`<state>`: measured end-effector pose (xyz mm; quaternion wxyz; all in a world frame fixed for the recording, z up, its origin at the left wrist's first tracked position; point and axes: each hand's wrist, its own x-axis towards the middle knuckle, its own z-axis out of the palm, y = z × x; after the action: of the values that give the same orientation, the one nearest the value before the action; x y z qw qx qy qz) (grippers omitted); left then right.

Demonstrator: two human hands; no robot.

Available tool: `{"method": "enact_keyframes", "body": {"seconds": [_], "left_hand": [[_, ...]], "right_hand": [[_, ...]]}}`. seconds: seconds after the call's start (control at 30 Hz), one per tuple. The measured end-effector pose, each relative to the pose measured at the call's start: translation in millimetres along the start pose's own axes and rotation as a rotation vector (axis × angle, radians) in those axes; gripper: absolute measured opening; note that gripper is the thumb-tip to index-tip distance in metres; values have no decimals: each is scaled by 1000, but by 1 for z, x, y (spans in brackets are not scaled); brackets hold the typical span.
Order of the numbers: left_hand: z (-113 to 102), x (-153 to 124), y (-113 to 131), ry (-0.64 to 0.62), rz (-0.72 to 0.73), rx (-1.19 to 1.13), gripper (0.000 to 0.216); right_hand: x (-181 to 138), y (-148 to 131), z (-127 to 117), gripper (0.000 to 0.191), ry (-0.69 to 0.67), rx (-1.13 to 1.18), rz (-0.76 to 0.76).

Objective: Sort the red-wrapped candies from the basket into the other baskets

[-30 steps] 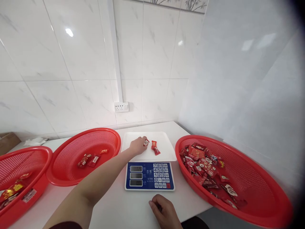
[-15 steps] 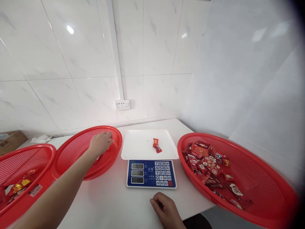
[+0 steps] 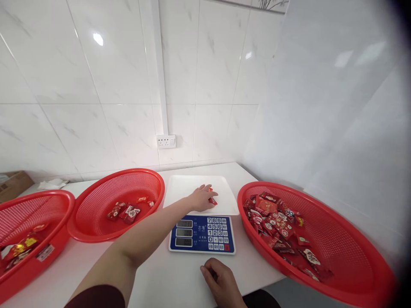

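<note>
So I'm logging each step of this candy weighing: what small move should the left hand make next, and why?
Probably pinch the red candy and lift it off the white tray of the scale. The left hand lies on that candy, the only one on the tray, and the right hand rests curled on the table, away from it.

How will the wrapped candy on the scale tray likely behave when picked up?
Probably light: the wrapped candy is small beside the left hand touching it. Its wrapper may slide on the smooth scale tray. Looks flattish, so unlikely to roll.
</note>
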<state>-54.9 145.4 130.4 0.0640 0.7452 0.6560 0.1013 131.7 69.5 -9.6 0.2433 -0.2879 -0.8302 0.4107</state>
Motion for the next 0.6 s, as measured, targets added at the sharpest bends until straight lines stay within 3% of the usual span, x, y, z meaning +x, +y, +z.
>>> {"method": "enact_keyframes", "body": {"seconds": [0.13,0.43,0.6], "left_hand": [[9,10,-9,46,5,-46,22],[5,-9,-15,155,-193,-60,26],[1,-4,-13,122,-345,-43,22]], "right_hand": [[0,-1,0,34,15,3,-5],[-1,-7,-5,33,9,1,-22],[-2,-7,-5,33,-3,-6,-11]]}}
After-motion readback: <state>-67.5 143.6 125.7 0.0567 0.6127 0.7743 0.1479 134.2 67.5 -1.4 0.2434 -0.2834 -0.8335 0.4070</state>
